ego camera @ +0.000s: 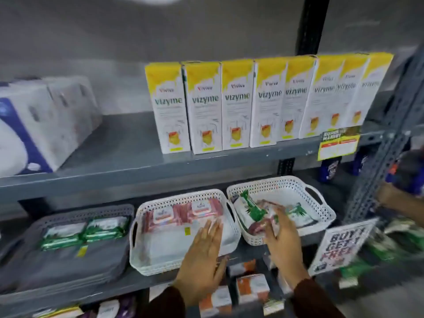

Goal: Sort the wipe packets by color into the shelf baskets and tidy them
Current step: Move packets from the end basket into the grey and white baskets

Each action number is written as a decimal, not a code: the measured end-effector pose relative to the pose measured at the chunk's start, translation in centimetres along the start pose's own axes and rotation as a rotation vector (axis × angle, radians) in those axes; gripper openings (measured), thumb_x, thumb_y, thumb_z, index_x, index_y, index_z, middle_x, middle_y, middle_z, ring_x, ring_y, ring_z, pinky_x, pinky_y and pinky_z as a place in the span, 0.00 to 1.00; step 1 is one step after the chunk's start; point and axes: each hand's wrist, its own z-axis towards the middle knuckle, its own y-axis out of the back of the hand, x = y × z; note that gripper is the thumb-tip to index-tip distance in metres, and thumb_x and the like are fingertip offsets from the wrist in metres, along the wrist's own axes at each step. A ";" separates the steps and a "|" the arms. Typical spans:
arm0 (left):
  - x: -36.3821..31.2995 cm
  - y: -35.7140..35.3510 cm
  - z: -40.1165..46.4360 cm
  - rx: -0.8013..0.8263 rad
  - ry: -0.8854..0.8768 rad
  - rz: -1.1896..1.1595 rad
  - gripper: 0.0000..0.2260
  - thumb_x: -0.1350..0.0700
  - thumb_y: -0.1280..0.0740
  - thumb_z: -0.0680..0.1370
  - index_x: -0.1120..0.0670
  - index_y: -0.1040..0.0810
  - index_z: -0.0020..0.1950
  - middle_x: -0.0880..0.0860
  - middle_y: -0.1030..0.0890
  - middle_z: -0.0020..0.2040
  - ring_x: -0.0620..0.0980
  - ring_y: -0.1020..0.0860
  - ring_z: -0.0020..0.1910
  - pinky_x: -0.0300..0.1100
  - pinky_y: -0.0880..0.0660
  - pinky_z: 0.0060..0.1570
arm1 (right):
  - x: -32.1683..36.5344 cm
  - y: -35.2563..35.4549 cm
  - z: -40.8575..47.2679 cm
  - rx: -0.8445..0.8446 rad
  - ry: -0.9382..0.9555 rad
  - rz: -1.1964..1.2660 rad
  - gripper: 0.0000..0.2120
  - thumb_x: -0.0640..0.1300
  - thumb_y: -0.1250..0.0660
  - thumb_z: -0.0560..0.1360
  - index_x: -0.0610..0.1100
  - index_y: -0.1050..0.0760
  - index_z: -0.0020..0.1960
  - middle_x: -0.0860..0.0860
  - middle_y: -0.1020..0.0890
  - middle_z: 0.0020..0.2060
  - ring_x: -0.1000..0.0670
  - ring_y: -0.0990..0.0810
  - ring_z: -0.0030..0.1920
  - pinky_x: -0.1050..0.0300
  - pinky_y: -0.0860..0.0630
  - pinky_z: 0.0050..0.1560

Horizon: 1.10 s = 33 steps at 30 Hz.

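Left hand (203,255) reaching forward, palm down, fingers (212,230) extended straight and held close together, thumb spread out to the right side. Flat and unclenched, gripping nothing. Dark sleeve at the wrist. Right hand (283,239) reaching forward beside it, the two near each other but apart. Back of hand up, fingers (274,222) curled downward in a clasp around a crinkled packet (263,223), partly hidden beneath the knuckles. Dark sleeve covering the right forearm as well. Slight motion blur on both.
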 end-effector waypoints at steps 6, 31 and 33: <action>-1.1 -5.8 1.9 0.142 0.146 0.056 0.31 0.41 0.51 0.81 0.52 0.58 0.79 0.47 0.61 0.77 0.48 0.63 0.76 0.48 0.59 0.75 | -2.5 -2.7 4.4 0.292 -0.455 0.219 0.26 0.50 0.28 0.74 0.43 0.29 0.68 0.49 0.17 0.49 0.47 0.16 0.43 0.49 0.18 0.50; 11.7 0.3 -13.2 0.026 0.581 0.215 0.30 0.45 0.43 0.80 0.59 0.45 0.77 0.55 0.43 0.77 0.55 0.46 0.76 0.49 0.52 0.73 | 13.2 -12.1 1.7 0.577 -0.454 0.794 0.17 0.31 0.26 0.69 0.46 0.25 0.52 0.45 0.15 0.49 0.46 0.15 0.45 0.54 0.18 0.42; 13.9 1.7 -15.2 0.023 0.635 0.241 0.30 0.44 0.44 0.79 0.59 0.42 0.76 0.56 0.40 0.76 0.56 0.42 0.75 0.46 0.55 0.72 | 16.2 -15.3 -0.7 0.658 -0.404 0.716 0.16 0.34 0.24 0.69 0.49 0.24 0.51 0.47 0.16 0.50 0.47 0.15 0.47 0.48 0.18 0.48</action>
